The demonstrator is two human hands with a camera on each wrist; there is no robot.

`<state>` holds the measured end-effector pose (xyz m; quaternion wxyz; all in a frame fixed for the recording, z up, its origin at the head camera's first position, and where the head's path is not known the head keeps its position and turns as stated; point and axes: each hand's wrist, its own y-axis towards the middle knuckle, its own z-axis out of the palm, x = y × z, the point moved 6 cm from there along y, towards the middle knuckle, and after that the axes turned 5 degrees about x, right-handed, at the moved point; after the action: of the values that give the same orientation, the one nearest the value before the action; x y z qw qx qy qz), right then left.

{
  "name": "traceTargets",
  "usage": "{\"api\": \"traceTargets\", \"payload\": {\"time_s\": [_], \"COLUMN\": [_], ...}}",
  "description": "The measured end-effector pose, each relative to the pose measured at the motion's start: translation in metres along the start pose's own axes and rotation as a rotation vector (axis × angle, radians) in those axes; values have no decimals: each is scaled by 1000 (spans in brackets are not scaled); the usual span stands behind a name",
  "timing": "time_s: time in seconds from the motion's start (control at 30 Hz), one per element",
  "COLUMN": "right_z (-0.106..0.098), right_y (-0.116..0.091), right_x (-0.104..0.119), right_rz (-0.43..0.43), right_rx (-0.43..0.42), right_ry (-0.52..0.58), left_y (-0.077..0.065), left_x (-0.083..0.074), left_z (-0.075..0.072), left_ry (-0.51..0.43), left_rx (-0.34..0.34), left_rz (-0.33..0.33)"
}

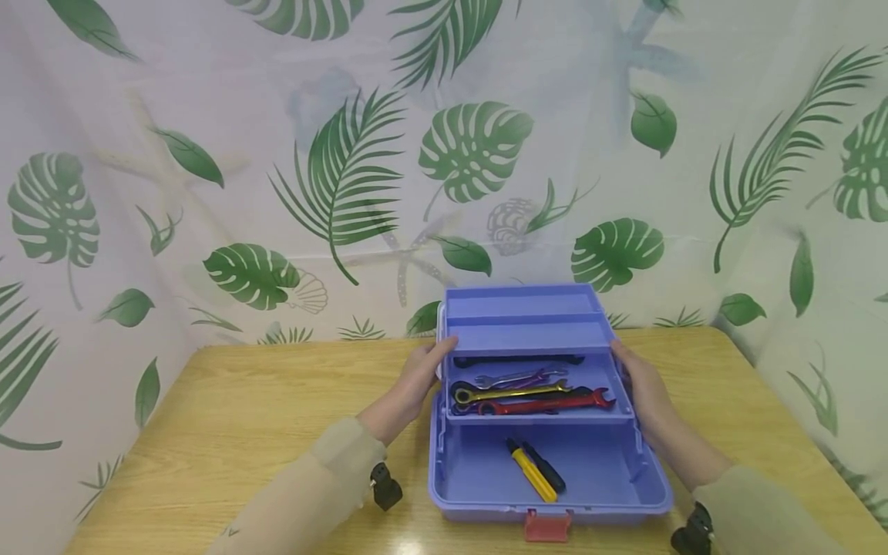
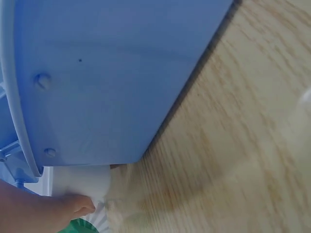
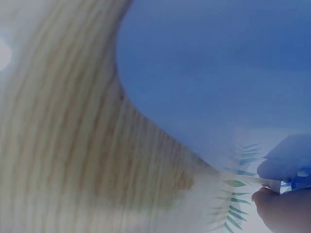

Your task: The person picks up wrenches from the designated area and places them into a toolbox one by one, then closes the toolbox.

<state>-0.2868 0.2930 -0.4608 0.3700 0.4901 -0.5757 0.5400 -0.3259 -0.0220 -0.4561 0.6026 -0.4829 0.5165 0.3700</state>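
Note:
A blue-purple plastic toolbox (image 1: 458, 506) stands on the table with its tiered trays raised. My left hand (image 1: 411, 383) grips the left edge of the raised part, thumb at the upper tray (image 1: 527, 335). On the opposite side, my right hand (image 1: 647, 385) holds the right edge; the right wrist view shows thumb and fingers pinching a pale edge. Several wrenches, including a red wrench (image 1: 544, 405) and a gold wrench (image 1: 516, 392), lie in the middle tray. Below, a yellow-handled tool (image 1: 536, 476) and a black-handled tool (image 1: 548, 469) rest in the bottom compartment.
A red latch (image 1: 547, 527) hangs at the toolbox front. The wood-grain table (image 1: 277, 385) extends on both sides of it. Behind stands a white backdrop (image 1: 388, 231) printed with green leaves, close to the toolbox's rear.

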Motion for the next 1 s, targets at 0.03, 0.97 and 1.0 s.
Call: {"api": "traceTargets", "payload": {"time_s": [0.03, 0.97, 1.0], "right_z": [0, -11, -12], "right_y": [0, -10, -11], "right_x": [0, 5, 6], "right_rz": [-10, -411, -426], "right_rx": [7, 44, 43], "right_ry": [14, 504, 497], "left_y": [0, -17, -18], "left_x": [-1, -17, -18], "left_z": [0, -6, -6], "left_ry": [0, 34, 38], "left_rx": [8, 197, 201], "left_rz": [10, 210, 212]}}
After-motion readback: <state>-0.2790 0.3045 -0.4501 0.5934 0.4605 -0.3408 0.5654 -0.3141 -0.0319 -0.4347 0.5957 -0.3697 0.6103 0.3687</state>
